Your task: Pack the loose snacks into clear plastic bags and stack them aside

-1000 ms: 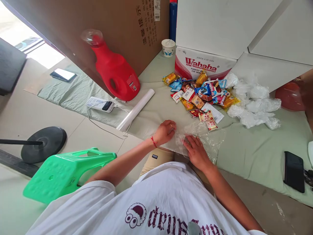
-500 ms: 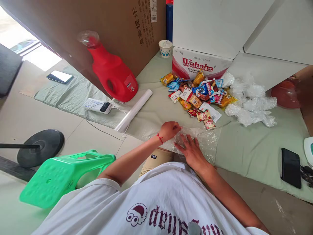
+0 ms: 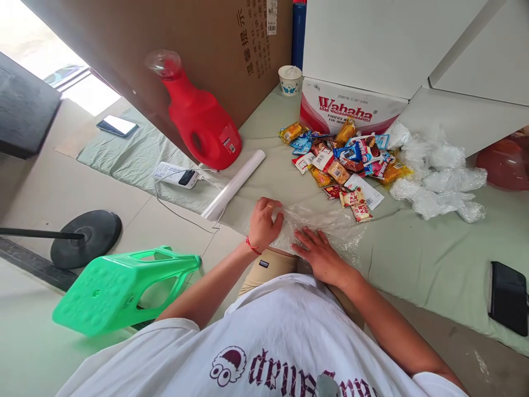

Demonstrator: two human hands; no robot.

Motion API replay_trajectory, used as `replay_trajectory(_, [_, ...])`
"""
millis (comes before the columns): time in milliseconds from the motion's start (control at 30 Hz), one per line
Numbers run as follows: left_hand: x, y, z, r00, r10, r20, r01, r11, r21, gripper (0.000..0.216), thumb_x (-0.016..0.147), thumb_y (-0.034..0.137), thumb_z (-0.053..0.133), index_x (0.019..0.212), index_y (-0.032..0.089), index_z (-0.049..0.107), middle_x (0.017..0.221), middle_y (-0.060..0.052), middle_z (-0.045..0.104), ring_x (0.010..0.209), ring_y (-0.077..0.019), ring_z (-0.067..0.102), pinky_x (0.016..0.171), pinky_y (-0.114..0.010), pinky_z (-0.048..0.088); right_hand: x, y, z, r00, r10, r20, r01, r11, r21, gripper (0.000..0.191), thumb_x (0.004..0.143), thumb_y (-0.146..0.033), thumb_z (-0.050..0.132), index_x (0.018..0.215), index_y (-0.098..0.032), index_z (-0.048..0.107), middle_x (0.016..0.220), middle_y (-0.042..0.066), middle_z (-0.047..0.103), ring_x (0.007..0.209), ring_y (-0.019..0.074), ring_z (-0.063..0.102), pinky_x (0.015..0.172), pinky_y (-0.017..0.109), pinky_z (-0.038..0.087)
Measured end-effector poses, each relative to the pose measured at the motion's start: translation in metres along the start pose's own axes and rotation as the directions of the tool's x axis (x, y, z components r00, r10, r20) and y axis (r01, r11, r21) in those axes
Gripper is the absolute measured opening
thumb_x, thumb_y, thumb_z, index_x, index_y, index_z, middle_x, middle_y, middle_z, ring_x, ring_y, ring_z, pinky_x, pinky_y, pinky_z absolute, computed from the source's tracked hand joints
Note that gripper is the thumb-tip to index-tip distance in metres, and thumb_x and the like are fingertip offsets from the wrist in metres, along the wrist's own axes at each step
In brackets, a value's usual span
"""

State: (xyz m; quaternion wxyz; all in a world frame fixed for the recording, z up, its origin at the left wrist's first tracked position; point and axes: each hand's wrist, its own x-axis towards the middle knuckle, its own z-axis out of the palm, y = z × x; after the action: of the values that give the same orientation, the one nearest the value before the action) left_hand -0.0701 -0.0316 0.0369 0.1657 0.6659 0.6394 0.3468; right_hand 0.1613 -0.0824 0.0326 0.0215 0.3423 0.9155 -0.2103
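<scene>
A sheet of clear plastic film [image 3: 330,223] lies crinkled on the green cloth near the front edge. My left hand [image 3: 265,223] has its fingers curled in a pinch at the film's left side. Flat on the film, fingers spread, rests my right hand [image 3: 322,256]. Beyond the film is a heap of small wrapped snacks [image 3: 345,157], with a few packets close to the film's far edge. To the right of the heap sit several clear plastic-wrapped bundles [image 3: 442,182], their contents hard to make out.
A roll of film [image 3: 233,186] lies to the left, near a red jug [image 3: 206,129] and a power bank [image 3: 176,175] with a cable. A Wahaha box [image 3: 351,107] and a paper cup [image 3: 290,81] stand behind. The green stool [image 3: 97,295] is at left, a black phone [image 3: 509,298] at right.
My left hand has moved left, away from my right hand, and the film between them is drawn out leftward. My right hand stays spread on the film. The view has shifted slightly.
</scene>
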Motion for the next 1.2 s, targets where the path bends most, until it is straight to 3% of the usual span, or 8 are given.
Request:
replay_trajectory(67, [0.007, 0.008, 0.001, 0.986, 0.166, 0.032, -0.163, 0.983, -0.088, 0.039, 0.089, 0.032, 0.058, 0.125, 0.018, 0.062, 0.129, -0.014, 0.064, 0.123, -0.028, 0.059, 0.108, -0.044, 0.046, 0.002, 0.001, -0.005, 1.0, -0.01, 0.03, 0.01, 1.0, 0.006, 0.068, 0.089, 0.002, 0.048, 0.151, -0.027, 0.053, 0.169, 0.008, 0.03, 0.159, 0.031, 0.017, 0.125, 0.064, 0.018])
replay_trajectory(167, [0.033, 0.019, 0.012, 0.949, 0.155, 0.275, -0.104, 0.976, -0.192, 0.064, 0.086, 0.044, 0.067, 0.142, 0.016, 0.052, 0.135, -0.017, 0.063, 0.121, -0.0296, 0.063, 0.105, -0.043, 0.048, 0.003, 0.002, -0.009, 0.998, -0.006, 0.06, 0.006, 1.0, 0.008, 0.069, 0.089, 0.003, 0.047, 0.151, -0.027, 0.053, 0.169, 0.008, 0.031, 0.159, 0.0307, 0.019, 0.125, 0.064, 0.018])
replay_trajectory(267, [0.063, 0.022, 0.027, 0.762, 0.05, 0.646, 0.06, 0.987, -0.147, 0.073, 0.071, 0.048, 0.081, 0.133, 0.015, 0.06, 0.104, -0.009, 0.073, 0.09, -0.0256, 0.07, 0.082, -0.034, 0.054, 0.003, 0.002, -0.012, 0.997, 0.002, 0.079, -0.003, 1.0, 0.018, 0.069, 0.089, 0.003, 0.047, 0.151, -0.027, 0.054, 0.168, 0.008, 0.033, 0.158, 0.0296, 0.02, 0.125, 0.062, 0.019])
replay_trajectory(333, [0.079, 0.017, 0.033, 0.661, 0.018, 0.75, 0.131, 0.982, -0.138, 0.05, 0.07, 0.043, 0.08, 0.111, 0.016, 0.07, 0.087, -0.004, 0.073, 0.077, -0.0204, 0.068, 0.071, -0.029, 0.051, 0.002, 0.002, -0.013, 0.996, 0.005, 0.086, -0.007, 1.0, 0.029, 0.068, 0.089, 0.003, 0.046, 0.15, -0.026, 0.054, 0.168, 0.009, 0.032, 0.158, 0.0286, 0.02, 0.126, 0.061, 0.018])
replay_trajectory(533, [0.095, -0.02, 0.027, 0.819, -0.335, 0.466, 0.381, 0.924, -0.007, 0.017, 0.082, 0.035, 0.063, 0.082, 0.019, 0.065, 0.066, 0.001, 0.065, 0.058, -0.012, 0.054, 0.059, -0.024, 0.042, -0.001, -0.001, -0.01, 0.997, 0.041, 0.062, -0.042, 0.999, 0.012, 0.065, 0.096, -0.001, 0.039, 0.154, -0.029, 0.05, 0.17, 0.009, 0.027, 0.158, 0.031, 0.021, 0.125, 0.064, 0.018])
replay_trajectory(800, [0.089, -0.036, 0.028, 0.842, -0.393, 0.369, 0.36, 0.919, 0.159, 0.015, 0.082, 0.034, 0.066, 0.077, 0.02, 0.067, 0.066, -0.002, 0.066, 0.068, -0.0181, 0.061, 0.067, -0.028, 0.044, 0.008, -0.019, -0.003, 0.995, 0.09, 0.042, -0.085, 0.992, -0.092, 0.062, 0.099, -0.007, 0.043, 0.153, -0.035, 0.05, 0.172, 0.005, 0.023, 0.155, 0.0445, 0.022, 0.114, 0.079, 0.023])
replay_trajectory(1033, [0.107, -0.037, 0.029, 0.853, -0.378, 0.361, 0.302, 0.92, 0.25, 0.014, 0.085, 0.029, 0.061, 0.082, 0.019, 0.069, 0.077, -0.007, 0.071, 0.08, -0.0225, 0.064, 0.074, -0.031, 0.046, 0.004, -0.021, 0.015, 0.986, -0.159, -0.054, 0.153, 0.983, -0.102, 0.048, 0.103, -0.012, 0.043, 0.146, -0.029, 0.056, 0.167, 0.003, 0.034, 0.158, 0.0279, 0.021, 0.123, 0.074, 0.007])
replay_trajectory(1200, [0.11, -0.027, 0.023, 0.856, -0.382, 0.348, 0.296, 0.915, 0.276, 0.016, 0.086, 0.031, 0.063, 0.094, 0.018, 0.068, 0.093, -0.01, 0.071, 0.086, -0.0247, 0.065, 0.079, -0.034, 0.049, 0.003, -0.02, 0.028, 0.969, -0.247, -0.015, 0.246, 0.968, -0.052, 0.044, 0.104, -0.013, 0.043, 0.142, -0.026, 0.059, 0.162, 0.004, 0.044, 0.157, 0.0232, 0.027, 0.127, 0.064, 0.017])
